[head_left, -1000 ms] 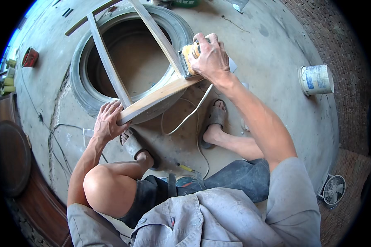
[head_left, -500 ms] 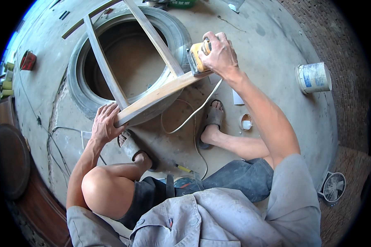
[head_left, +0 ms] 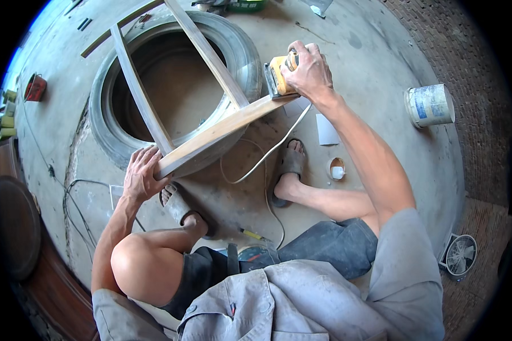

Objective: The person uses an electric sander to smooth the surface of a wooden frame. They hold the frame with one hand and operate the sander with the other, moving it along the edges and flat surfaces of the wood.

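We hold a brown, slatted wooden frame (head_left: 224, 133).
Our right hand (head_left: 311, 73) clasps a yellow, boxy sander (head_left: 280, 76) on it; our left hand (head_left: 142, 175) grips its near corner.

Right hand (head_left: 313, 74) on yellow sander (head_left: 278, 75), wooden frame (head_left: 224, 129), tire (head_left: 244, 62)

The frame (head_left: 224, 132) looks of matt wood, the tyre (head_left: 101, 96) of dull rubber, the sander (head_left: 280, 74) of yellow plastic.

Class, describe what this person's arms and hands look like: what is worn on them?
Both the left hand and right hand are ungloved, with no watch or bracelet visible. The sleeves are short, loose and grey, leaving the forearms bare.
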Tool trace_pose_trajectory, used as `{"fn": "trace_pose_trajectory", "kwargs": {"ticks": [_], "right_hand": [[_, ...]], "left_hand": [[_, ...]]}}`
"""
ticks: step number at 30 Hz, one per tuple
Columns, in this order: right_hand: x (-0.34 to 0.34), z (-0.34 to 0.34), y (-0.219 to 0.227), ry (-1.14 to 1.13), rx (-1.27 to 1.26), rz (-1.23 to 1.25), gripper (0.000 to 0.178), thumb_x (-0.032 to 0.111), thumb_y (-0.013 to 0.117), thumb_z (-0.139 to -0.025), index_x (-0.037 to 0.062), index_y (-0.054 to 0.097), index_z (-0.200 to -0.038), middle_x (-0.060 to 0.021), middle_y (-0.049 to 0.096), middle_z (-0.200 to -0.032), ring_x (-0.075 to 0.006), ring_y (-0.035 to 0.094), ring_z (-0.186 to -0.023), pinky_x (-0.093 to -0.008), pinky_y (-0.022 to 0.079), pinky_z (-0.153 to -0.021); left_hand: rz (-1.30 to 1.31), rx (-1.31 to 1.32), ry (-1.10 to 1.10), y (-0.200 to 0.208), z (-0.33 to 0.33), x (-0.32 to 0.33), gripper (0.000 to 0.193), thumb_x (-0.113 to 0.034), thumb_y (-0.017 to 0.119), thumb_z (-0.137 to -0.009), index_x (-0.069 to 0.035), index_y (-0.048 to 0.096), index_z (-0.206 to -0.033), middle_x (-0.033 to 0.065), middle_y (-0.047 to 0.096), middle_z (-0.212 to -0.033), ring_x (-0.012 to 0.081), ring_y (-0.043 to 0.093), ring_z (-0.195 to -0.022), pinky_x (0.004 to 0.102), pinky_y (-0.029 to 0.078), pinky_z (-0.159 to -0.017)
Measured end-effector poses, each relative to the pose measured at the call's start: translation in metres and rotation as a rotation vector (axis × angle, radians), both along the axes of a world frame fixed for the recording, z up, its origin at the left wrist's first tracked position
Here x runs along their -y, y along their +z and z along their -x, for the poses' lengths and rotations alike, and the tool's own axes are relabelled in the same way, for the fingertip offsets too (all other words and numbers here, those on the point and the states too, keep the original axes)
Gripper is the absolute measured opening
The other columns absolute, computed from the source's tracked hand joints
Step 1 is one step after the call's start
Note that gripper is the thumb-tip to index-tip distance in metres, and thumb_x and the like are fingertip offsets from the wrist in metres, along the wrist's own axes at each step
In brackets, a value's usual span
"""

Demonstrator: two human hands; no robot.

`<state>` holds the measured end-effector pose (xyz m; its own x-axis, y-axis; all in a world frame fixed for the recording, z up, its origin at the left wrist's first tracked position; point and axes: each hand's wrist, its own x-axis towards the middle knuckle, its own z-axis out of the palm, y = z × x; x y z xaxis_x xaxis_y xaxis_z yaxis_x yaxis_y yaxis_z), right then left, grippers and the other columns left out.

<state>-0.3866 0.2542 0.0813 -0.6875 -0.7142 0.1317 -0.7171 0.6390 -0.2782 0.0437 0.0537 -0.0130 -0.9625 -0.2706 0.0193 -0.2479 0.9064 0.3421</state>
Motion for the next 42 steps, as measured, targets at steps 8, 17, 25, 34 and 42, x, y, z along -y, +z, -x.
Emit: {"fn": "trace_pose_trajectory", "kwargs": {"ticks": [8,17,25,34,42], "right_hand": [[0.016,-0.04,-0.004,0.111,-0.028,0.02,0.049,0.029,0.079,-0.083,0.0157,0.061,-0.127,-0.0183,0.056,-0.124,-0.0423,0.062,-0.113,-0.0514,0.062,-0.086],[-0.008,0.024,-0.005,-0.008,-0.069,-0.002,0.048,0.029,0.08,-0.084,0.0172,0.061,-0.126,-0.0185,0.056,-0.124,-0.0398,0.063,-0.112,-0.0525,0.06,-0.093],[0.005,-0.017,-0.002,0.126,-0.022,-0.007,0.047,0.029,0.078,-0.085,0.0146,0.061,-0.127,-0.0191,0.056,-0.123,-0.0418,0.063,-0.111,-0.0528,0.062,-0.087],[-0.001,0.0,-0.002,0.004,-0.055,-0.027,0.046,0.028,0.078,-0.084,0.0177,0.062,-0.126,-0.0173,0.056,-0.126,-0.0411,0.062,-0.115,-0.0536,0.061,-0.089],[0.008,-0.009,0.0,0.084,0.024,-0.062,0.048,0.029,0.078,-0.086,0.0161,0.06,-0.129,-0.0173,0.055,-0.126,-0.0395,0.063,-0.113,-0.0508,0.061,-0.091]], "left_hand": [[-0.001,0.011,0.002,-0.001,-0.001,-0.001,0.064,-0.028,0.085,-0.074,0.0,0.066,-0.129,0.0195,0.062,-0.143,0.0372,0.054,-0.137,0.0514,0.038,-0.119],[-0.003,0.006,-0.007,-0.004,-0.002,0.002,0.067,-0.029,0.085,-0.074,-0.001,0.065,-0.132,0.0193,0.061,-0.143,0.0368,0.053,-0.138,0.052,0.037,-0.12],[-0.013,-0.016,0.01,-0.002,-0.002,-0.004,0.063,-0.023,0.086,-0.069,-0.001,0.068,-0.125,0.0199,0.063,-0.14,0.0387,0.055,-0.136,0.0519,0.038,-0.118],[-0.009,0.025,0.001,0.0,-0.002,-0.001,0.067,-0.028,0.086,-0.073,-0.001,0.065,-0.131,0.0187,0.061,-0.144,0.0374,0.053,-0.138,0.0519,0.037,-0.121],[-0.001,0.032,0.011,-0.004,-0.004,0.0,0.069,-0.029,0.085,-0.074,-0.002,0.064,-0.134,0.018,0.06,-0.146,0.0368,0.052,-0.139,0.0522,0.036,-0.121]]}}
